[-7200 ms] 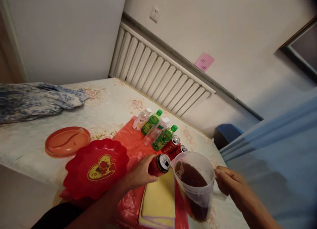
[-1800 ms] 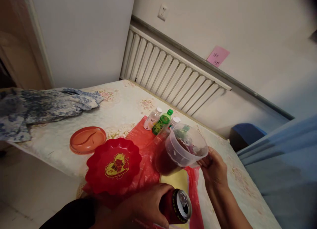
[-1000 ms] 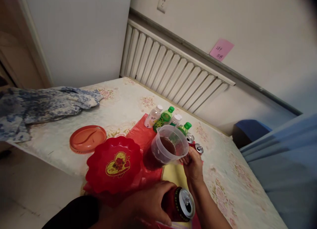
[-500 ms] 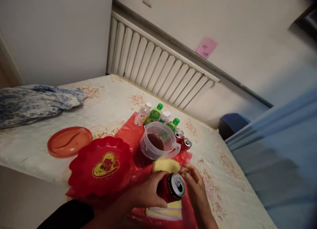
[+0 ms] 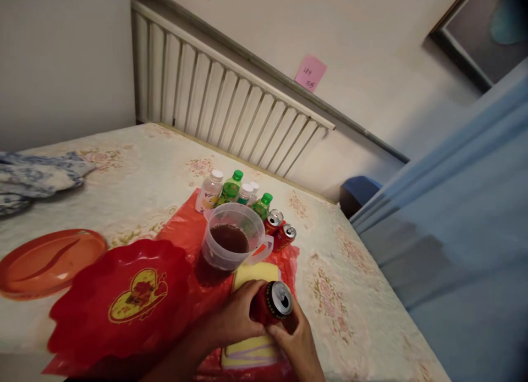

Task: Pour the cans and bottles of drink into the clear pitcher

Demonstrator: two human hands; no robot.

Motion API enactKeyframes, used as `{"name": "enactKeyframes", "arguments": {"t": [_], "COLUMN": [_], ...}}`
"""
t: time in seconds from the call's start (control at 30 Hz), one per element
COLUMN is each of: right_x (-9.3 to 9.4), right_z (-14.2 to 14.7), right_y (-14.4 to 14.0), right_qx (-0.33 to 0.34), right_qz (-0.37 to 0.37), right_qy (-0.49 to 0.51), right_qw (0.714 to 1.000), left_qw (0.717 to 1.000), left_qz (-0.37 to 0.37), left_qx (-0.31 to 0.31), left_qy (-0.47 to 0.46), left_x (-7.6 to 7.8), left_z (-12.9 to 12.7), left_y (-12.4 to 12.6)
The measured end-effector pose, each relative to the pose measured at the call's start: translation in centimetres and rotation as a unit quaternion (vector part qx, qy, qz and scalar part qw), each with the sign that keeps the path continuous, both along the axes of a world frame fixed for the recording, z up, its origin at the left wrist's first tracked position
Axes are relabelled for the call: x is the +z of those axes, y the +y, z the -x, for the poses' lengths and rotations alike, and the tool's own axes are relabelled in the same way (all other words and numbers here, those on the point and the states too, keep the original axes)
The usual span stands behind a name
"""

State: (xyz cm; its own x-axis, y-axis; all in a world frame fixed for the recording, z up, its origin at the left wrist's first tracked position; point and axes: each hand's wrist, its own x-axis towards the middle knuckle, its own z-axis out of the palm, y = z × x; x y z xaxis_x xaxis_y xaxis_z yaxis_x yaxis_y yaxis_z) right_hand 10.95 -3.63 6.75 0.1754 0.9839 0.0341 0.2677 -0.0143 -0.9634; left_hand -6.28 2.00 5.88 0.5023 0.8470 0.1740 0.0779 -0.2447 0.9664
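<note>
On the floral-covered bench (image 5: 132,173), low in the frame, my left hand (image 5: 235,321) has its grip clamped around the red can (image 5: 272,307), right hand (image 5: 295,338) cupping it. Just above, the full jug (image 5: 231,244): a jerk could knock it over.

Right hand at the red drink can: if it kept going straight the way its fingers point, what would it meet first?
The right hand already touches the red drink can. Beyond it, probably the clear plastic jug of dark drink, though depth is unclear.
</note>
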Motion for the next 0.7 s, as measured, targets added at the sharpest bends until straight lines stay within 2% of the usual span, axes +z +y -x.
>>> {"name": "enactKeyframes", "arguments": {"t": [0.1, 0.23, 0.33, 0.43, 0.53, 0.7], "right_x": [-1.1, -2.1, -2.2, -1.5, -0.1, 2.2], "right_z": [0.0, 0.0, -0.1, -0.5, -1.8, -5.9], "right_y": [0.3, 0.6, 0.6, 0.7, 1.3, 4.3], "right_qx": [-0.052, -0.075, -0.097, -0.131, -0.175, -0.228], "right_qz": [-0.006, -0.019, -0.024, -0.025, -0.028, -0.052], "right_qy": [-0.043, -0.065, -0.081, -0.112, -0.137, -0.116], "right_qw": [0.998, 0.995, 0.992, 0.985, 0.975, 0.965], "left_qw": [1.0, 0.999, 0.999, 0.999, 0.999, 0.999], "left_qz": [-0.019, -0.039, -0.035, -0.025, 0.003, 0.047], "left_qx": [-0.004, -0.008, -0.017, -0.037, -0.041, -0.011], "left_qy": [-0.012, -0.007, 0.009, 0.016, 0.023, 0.014], "left_x": [0.0, -0.4, -1.0, -1.4, -1.2, -0.3], "left_z": [-0.8, -1.4, -1.7, -1.9, -1.9, -1.9], "left_y": [0.2, 0.4, 0.7, 1.1, 1.4, 1.7]}}
